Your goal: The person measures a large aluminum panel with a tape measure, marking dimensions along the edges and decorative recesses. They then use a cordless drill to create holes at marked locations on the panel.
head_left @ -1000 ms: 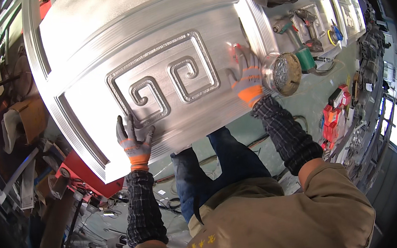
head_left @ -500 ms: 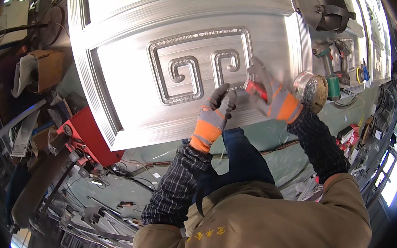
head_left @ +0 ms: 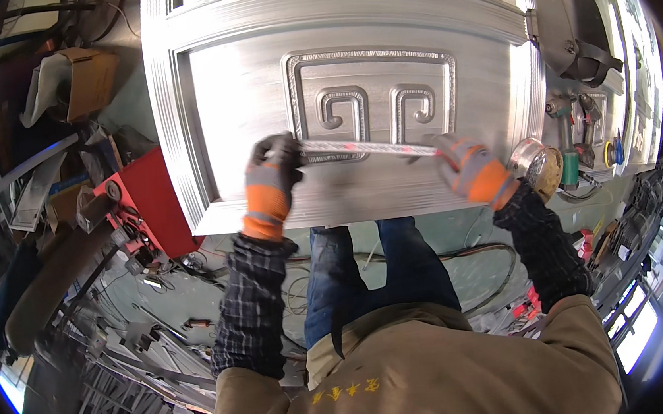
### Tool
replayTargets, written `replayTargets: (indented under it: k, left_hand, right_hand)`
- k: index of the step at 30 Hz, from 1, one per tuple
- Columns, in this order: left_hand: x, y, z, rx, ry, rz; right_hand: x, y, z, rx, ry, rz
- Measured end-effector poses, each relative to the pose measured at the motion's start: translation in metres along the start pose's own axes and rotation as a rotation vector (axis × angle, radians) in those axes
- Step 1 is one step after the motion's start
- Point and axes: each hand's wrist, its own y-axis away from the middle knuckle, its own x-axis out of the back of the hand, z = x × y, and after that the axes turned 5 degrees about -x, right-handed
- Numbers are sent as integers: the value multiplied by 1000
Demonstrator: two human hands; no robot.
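Note:
A silvery metal door panel (head_left: 237, 96) with a raised scroll pattern lies in front of me. Across the lower part of the pattern runs a pale tape measure blade (head_left: 374, 148) with red marks, drawn out between my gloved hands. My left hand (head_left: 269, 185), in a grey and orange glove, is closed on the blade's left end. At its other end my right hand (head_left: 477, 170) is closed around the tape measure; the case is mostly hidden by the fingers, with a little red showing.
A round metal tin (head_left: 536, 163) stands beside my right hand. Farther right lie a green power tool (head_left: 567, 144) and a dark welding mask (head_left: 576, 24). Left of the panel are a red box (head_left: 148, 209) and a cardboard box (head_left: 89, 79). Cables (head_left: 475, 250) trail over the floor.
My hands have moved apart, the left one going left, and the blade now stretches between them. The red tape measure case showed in my right hand before. The panel has shifted right in view.

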Motion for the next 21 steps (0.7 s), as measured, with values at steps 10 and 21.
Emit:
replayTargets:
  k: [10, 21]
  left_hand:
    - [93, -94, 5, -113, 206, 237]
    - [99, -103, 12, -66, 115, 371]
  right_hand:
    - [-5, -36, 74, -303, 272, 47]
    - [-9, -59, 50, -316, 369, 40]
